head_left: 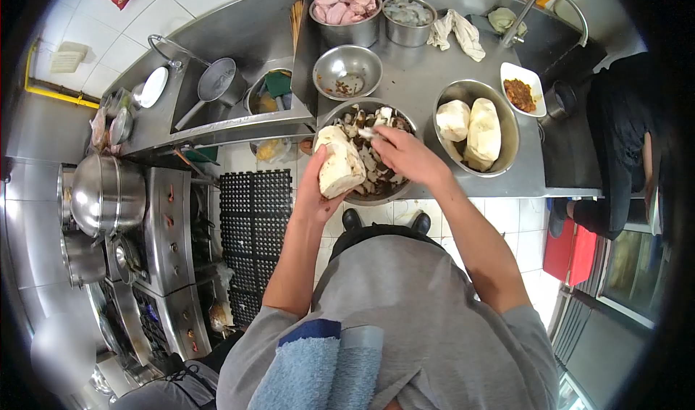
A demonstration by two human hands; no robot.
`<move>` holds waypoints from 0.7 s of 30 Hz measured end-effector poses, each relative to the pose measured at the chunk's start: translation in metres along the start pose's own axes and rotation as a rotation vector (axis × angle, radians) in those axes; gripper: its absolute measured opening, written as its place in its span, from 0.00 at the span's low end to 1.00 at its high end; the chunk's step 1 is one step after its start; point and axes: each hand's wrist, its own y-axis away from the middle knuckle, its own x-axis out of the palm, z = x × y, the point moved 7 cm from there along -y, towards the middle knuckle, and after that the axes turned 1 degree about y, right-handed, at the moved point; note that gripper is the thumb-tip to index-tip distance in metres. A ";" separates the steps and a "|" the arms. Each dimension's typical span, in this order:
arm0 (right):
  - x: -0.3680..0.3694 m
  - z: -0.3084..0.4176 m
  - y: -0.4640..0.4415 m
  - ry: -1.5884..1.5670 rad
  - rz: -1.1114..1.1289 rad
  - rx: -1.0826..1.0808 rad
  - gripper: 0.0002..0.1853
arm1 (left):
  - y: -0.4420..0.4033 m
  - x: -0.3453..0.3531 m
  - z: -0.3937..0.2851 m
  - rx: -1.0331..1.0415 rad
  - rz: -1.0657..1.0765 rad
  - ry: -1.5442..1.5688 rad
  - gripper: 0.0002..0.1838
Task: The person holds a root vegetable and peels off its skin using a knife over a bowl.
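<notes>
A thick chunk of peeled white root vegetable (342, 165), flecked with brown spots, is gripped in my left hand (316, 182) over the left side of a steel bowl (411, 124). Dark and white peelings (373, 171) fill that bowl. My right hand (407, 155) hovers above the peelings with its fingers closed. A small whitish piece shows at its fingertips, too small to identify. Just to the right, a larger steel bowl (511, 138) holds peeled pieces (483, 131) of a similar root.
Behind stand a shallow steel bowl (347, 64) with brown scraps, a pot of pink raw meat (344, 8) and a pot of greyish food (408, 10). A white dish (521, 84) of reddish sauce sits right, near a faucet (557, 1). Another person (619, 135) stands at the right.
</notes>
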 end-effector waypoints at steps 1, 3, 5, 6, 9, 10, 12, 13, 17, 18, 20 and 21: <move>0.002 0.006 0.005 0.064 -0.055 -0.129 0.20 | -0.005 -0.001 0.000 0.004 0.025 0.032 0.24; 0.009 0.020 0.019 0.187 -0.171 -0.379 0.22 | -0.015 -0.007 0.005 0.002 0.075 0.093 0.25; 0.013 0.018 0.024 0.150 -0.073 -0.178 0.22 | -0.019 -0.010 0.009 0.009 0.106 0.077 0.25; 0.014 0.019 0.025 0.169 -0.078 -0.160 0.22 | -0.020 -0.008 0.010 0.011 0.123 0.067 0.25; 0.014 0.018 0.027 0.201 -0.135 -0.183 0.21 | -0.018 -0.005 0.013 0.054 0.097 0.004 0.26; 0.014 0.018 0.028 0.218 -0.159 -0.198 0.21 | -0.017 -0.003 0.015 0.039 0.118 0.014 0.26; 0.012 0.019 0.027 0.233 -0.202 -0.224 0.20 | -0.015 0.002 0.015 0.014 0.160 0.036 0.27; 0.012 0.019 0.026 0.230 -0.219 -0.233 0.20 | -0.013 0.003 0.017 0.026 0.174 0.020 0.28; 0.002 0.002 0.008 0.161 -0.254 -0.218 0.19 | -0.003 0.019 0.032 0.036 0.345 -0.017 0.32; 0.000 0.005 0.007 0.116 -0.232 -0.215 0.19 | -0.003 0.021 0.032 0.049 0.341 -0.003 0.32; -0.005 0.003 0.012 0.048 -0.206 -0.133 0.19 | -0.003 0.024 0.024 0.069 0.327 0.050 0.31; -0.007 0.004 0.016 0.019 -0.192 -0.092 0.19 | -0.003 0.025 0.017 0.074 0.318 0.088 0.31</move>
